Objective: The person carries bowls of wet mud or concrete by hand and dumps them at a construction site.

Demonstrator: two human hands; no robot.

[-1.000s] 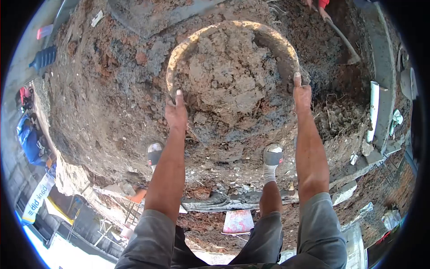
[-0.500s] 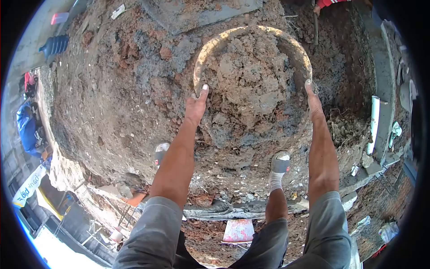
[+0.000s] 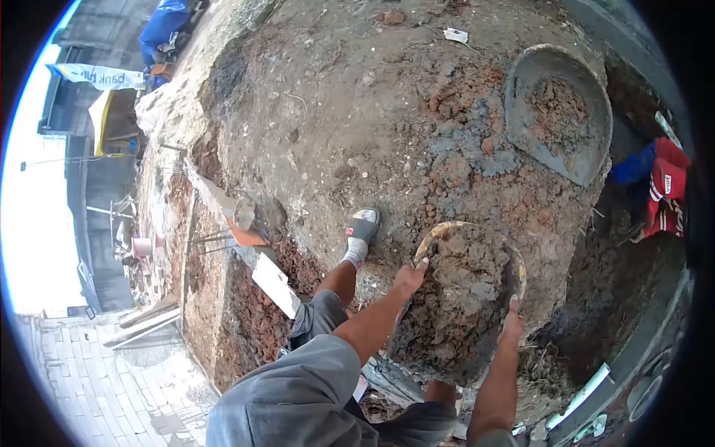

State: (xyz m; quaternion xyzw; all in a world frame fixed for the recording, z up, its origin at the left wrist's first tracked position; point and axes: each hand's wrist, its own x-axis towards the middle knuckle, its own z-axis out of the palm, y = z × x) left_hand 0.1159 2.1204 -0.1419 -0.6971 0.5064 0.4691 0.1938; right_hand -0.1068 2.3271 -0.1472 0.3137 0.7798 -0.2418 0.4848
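The person stands on a mound of dug earth (image 3: 335,127) and holds a round pan (image 3: 514,272) heaped with clods of soil (image 3: 462,298), out in front of the body, toward four o'clock from the middle of the view. The left hand (image 3: 410,279) grips the pan's rim at about nine o'clock of the pan, thumb lying over the pale edge and fingers closed beneath it. The right hand (image 3: 511,324) holds the opposite side, near four o'clock of the pan, thumb up along the rim and the rest of the hand wrapped under, so both hands are clamped on the pan. The soil rises well above the rim and hides most of the pan's inside.

A foot in a sandal and white sock (image 3: 360,232) is planted on the earth just beside the pan, at ten o'clock from it. Grey shorts (image 3: 298,395) fill the bottom of the view at six o'clock.

A second pan (image 3: 521,89), grey and with only a little reddish soil in it, lies on the mound well apart, up at one o'clock. Just past it, at three o'clock, another person in red and blue clothing (image 3: 659,186) is partly visible at the edge of a trench. A white banner (image 3: 100,76) hangs at ten o'clock, and paving (image 3: 112,380) shows at seven o'clock.
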